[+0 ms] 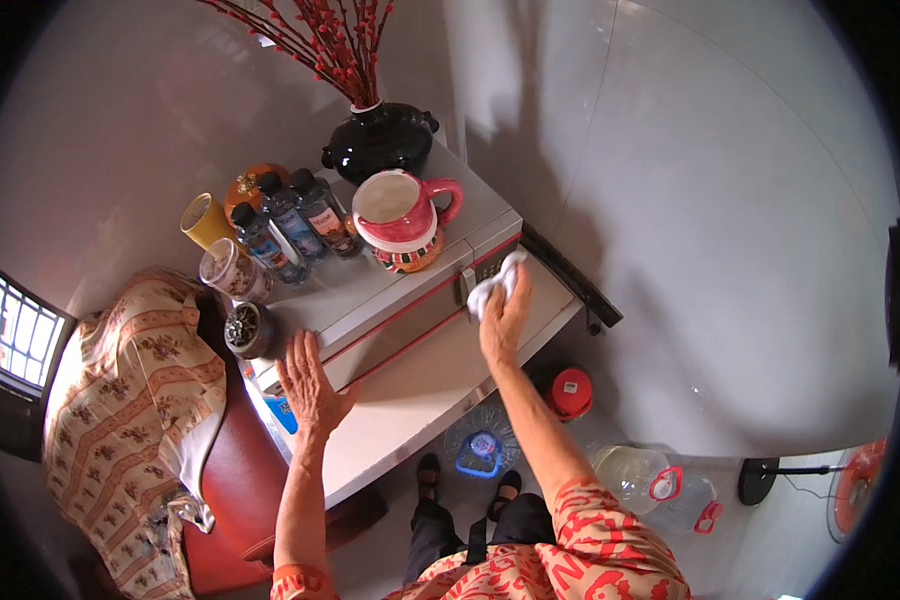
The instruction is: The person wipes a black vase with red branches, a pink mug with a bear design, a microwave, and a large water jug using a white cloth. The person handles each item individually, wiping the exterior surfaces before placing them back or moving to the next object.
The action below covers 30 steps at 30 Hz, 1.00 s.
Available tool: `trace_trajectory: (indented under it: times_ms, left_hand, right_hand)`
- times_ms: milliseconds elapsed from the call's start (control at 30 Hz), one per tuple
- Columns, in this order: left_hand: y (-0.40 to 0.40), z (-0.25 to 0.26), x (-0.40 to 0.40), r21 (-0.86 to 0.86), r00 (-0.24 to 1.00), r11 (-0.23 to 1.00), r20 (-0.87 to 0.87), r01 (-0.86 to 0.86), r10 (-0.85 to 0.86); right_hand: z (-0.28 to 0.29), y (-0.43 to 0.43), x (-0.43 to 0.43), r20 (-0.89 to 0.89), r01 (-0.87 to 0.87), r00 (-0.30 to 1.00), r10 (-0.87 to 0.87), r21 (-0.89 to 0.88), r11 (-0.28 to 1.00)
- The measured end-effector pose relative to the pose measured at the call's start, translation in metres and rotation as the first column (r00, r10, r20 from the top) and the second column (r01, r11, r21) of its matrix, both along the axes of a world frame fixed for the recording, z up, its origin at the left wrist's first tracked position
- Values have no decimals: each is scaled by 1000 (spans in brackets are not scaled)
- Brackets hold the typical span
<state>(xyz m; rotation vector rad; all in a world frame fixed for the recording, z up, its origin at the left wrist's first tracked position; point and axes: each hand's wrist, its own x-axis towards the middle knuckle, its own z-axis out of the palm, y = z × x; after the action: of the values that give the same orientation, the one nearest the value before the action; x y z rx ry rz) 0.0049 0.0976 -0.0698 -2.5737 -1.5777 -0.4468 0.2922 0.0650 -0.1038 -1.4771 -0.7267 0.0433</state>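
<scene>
A white cloth [496,286] is bunched in my right hand [506,311], held against the control panel end of a silver microwave oven [401,319]. My left hand [311,382] rests flat with spread fingers on the oven's front left corner, holding nothing. On top of the oven stand a red and white ceramic mug [401,221], several dark-capped bottles [322,214], a clear plastic tub [232,270], a small dark ornamental jar [247,330] and a black vase [381,142] with red-budded branches. A yellow cup [206,221] and an orange lidded pot [251,187] are behind the bottles.
The oven sits on a white table [397,412]. At left, a floral cloth [135,360] drapes over a red leather seat [236,480]. On the floor are a red-lidded container [570,394], large plastic bottles [630,476] and a fan [859,487]. A wall rises behind.
</scene>
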Motion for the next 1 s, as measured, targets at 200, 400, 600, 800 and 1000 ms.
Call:
trace_trajectory:
  times_ms: [200,400,600,800,1000]
  left_hand:
    - [-1,0,11,44,1000,999,10,-20,19]
    - [-3,-10,-2,94,997,993,-12,-74,75]
    - [2,-18,4,116,999,992,19,-46,44]
    - [1,-22,-2,167,997,986,71,-4,-8]
    - [-50,-94,-5,383,955,921,242,71,-174]
  right_hand:
    - [-24,76,47,199,105,975,-99,-22,994]
    - [-111,98,32,-552,132,830,78,331,934]
    - [-215,46,65,-55,-201,974,220,-658,726]
    - [-96,41,64,-97,-13,995,22,86,996]
    - [-109,61,62,372,139,904,-210,209,968]
